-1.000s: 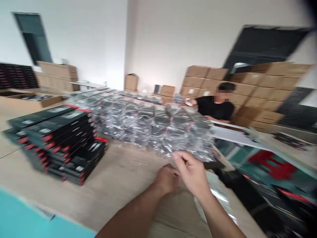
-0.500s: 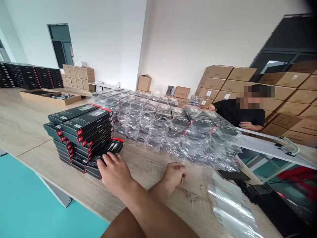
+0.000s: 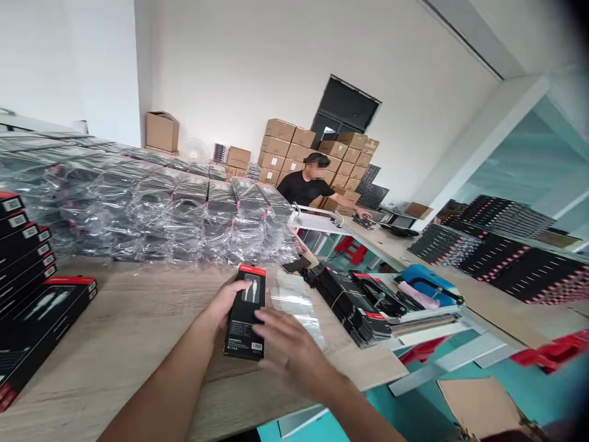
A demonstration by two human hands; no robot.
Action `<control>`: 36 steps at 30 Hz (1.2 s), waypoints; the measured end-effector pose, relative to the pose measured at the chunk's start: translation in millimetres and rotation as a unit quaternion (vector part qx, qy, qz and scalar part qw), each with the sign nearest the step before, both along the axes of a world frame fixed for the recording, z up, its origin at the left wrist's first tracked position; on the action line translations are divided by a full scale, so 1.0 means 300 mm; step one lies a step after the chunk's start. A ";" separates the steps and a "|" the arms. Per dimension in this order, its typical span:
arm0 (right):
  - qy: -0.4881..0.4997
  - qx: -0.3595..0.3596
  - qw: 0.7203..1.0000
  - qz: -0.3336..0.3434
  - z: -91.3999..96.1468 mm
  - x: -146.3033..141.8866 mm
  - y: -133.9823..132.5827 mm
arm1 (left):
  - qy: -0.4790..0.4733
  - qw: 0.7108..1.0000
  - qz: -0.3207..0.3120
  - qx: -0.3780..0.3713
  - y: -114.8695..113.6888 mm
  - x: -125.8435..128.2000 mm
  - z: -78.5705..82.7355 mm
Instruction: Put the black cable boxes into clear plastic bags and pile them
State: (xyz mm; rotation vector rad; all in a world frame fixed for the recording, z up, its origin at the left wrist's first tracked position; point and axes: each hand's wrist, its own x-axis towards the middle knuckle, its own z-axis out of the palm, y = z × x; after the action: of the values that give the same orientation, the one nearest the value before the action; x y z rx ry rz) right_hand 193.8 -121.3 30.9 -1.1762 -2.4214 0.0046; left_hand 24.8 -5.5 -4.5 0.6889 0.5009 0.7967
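A flat black product box (image 3: 246,304) with a red top edge lies lengthwise on the wooden table (image 3: 138,331). My left hand (image 3: 226,302) grips its left side near the top. Over the box's lower right part reaches my right hand (image 3: 286,350), fingers spread and touching it. Just right of the box lies a clear plastic sleeve (image 3: 297,304). A stack of the same black boxes (image 3: 32,307) stands at the far left.
Rows of plastic-wrapped boxes (image 3: 151,209) fill the back of the table. Flat black packs (image 3: 363,304) and a blue-topped tool (image 3: 426,288) sit off the table's right end. A person in black (image 3: 306,184) works at a far bench before stacked cartons (image 3: 317,147).
The view has swung right. My right hand left the stack of black boxes; one box now lies in front of me, held by my left hand with the right hand over it.
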 end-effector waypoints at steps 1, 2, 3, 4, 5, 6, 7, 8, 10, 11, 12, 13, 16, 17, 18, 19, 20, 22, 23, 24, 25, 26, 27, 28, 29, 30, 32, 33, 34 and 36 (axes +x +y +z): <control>0.039 -0.028 0.998 -0.045 -0.004 0.043 0.019 | 0.020 1.000 0.010 0.005 -0.004 0.010 -0.009; 0.080 -0.051 0.990 -0.103 -0.012 0.090 0.045 | 0.038 0.999 0.022 0.013 -0.006 0.016 -0.018; 0.105 -0.078 0.979 -0.156 -0.025 0.137 0.076 | 0.056 0.998 0.031 0.021 -0.007 0.018 -0.027; 0.109 -0.103 0.968 -0.203 -0.043 0.183 0.108 | 0.076 0.996 0.036 0.030 -0.007 0.019 -0.034; 0.100 -0.128 0.958 -0.237 -0.065 0.224 0.137 | 0.098 0.994 0.042 0.037 -0.007 0.018 -0.040; 0.087 -0.152 0.951 -0.256 -0.090 0.258 0.163 | 0.120 0.991 0.047 0.045 -0.005 0.017 -0.045; 0.080 -0.164 0.947 -0.265 -0.115 0.285 0.183 | 0.140 0.987 0.056 0.056 -0.004 0.016 -0.049; 0.077 -0.173 0.945 -0.267 -0.138 0.304 0.197 | 0.155 0.983 0.069 0.071 -0.002 0.015 -0.052; 0.084 -0.175 0.946 -0.260 -0.171 0.323 0.210 | 0.181 0.972 0.105 0.103 0.001 0.014 -0.056; 0.090 -0.176 0.946 -0.256 -0.180 0.328 0.211 | 0.194 0.966 0.124 0.116 0.003 0.014 -0.056; 0.097 -0.180 0.946 -0.253 -0.183 0.330 0.211 | 0.209 0.960 0.137 0.127 0.004 0.013 -0.057; 0.104 -0.185 0.945 -0.250 -0.183 0.333 0.210 | 0.223 0.954 0.146 0.137 0.005 0.012 -0.057; 0.130 -0.204 0.939 -0.244 -0.170 0.345 0.210 | 0.247 0.944 0.121 0.183 0.005 0.008 -0.062; 0.140 -0.208 0.937 -0.245 -0.164 0.348 0.211 | 0.251 0.941 0.104 0.204 0.005 0.008 -0.065; 0.148 -0.211 0.935 -0.245 -0.157 0.350 0.211 | 0.256 0.936 0.090 0.224 0.005 0.008 -0.069; 0.149 -0.212 0.934 -0.246 -0.151 0.350 0.210 | 0.263 0.931 0.080 0.242 0.006 0.008 -0.073; 0.143 -0.209 0.935 -0.249 -0.144 0.348 0.207 | 0.271 0.925 0.077 0.256 0.007 0.010 -0.078; 0.115 -0.188 0.941 -0.257 -0.131 0.337 0.199 | 0.283 0.919 0.086 0.261 0.012 0.012 -0.083; 0.100 -0.177 0.944 -0.260 -0.126 0.330 0.194 | 0.285 0.920 0.091 0.252 0.014 0.013 -0.084; 0.088 -0.170 0.946 -0.260 -0.123 0.322 0.188 | 0.281 0.924 0.094 0.241 0.016 0.013 -0.082; 0.080 -0.172 0.947 -0.257 -0.122 0.315 0.183 | 0.272 0.930 0.094 0.228 0.017 0.012 -0.078; 0.075 -0.183 0.948 -0.251 -0.124 0.308 0.179 | 0.261 0.937 0.093 0.214 0.016 0.010 -0.073; 0.070 -0.196 0.947 -0.244 -0.127 0.303 0.175 | 0.250 0.943 0.091 0.200 0.015 0.008 -0.066; 0.066 -0.207 0.947 -0.238 -0.131 0.300 0.174 | 0.242 0.949 0.087 0.185 0.013 0.006 -0.059; 0.064 -0.213 0.947 -0.232 -0.135 0.298 0.173 | 0.236 0.953 0.083 0.171 0.010 0.004 -0.053; 0.070 -0.217 0.947 -0.228 -0.138 0.298 0.174 | 0.233 0.956 0.079 0.161 0.007 0.003 -0.047; 0.109 -0.227 0.942 -0.223 -0.140 0.303 0.176 | 0.228 0.959 0.070 0.153 0.001 0.002 -0.041; 0.135 -0.238 0.936 -0.222 -0.139 0.307 0.179 | 0.225 0.960 0.066 0.156 -0.001 0.004 -0.041; 0.161 -0.247 0.929 -0.223 -0.136 0.313 0.181 | 0.224 0.959 0.062 0.162 -0.004 0.007 -0.041; 0.201 -0.255 0.917 -0.232 -0.129 0.324 0.187 | 0.228 0.956 0.057 0.178 -0.008 0.015 -0.045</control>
State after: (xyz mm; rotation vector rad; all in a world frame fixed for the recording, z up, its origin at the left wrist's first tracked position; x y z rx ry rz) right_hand 291.0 -65.3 -7.7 -1.7519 -1.7765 0.6973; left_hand 29.3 -7.9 -18.0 1.2009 0.8320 0.8464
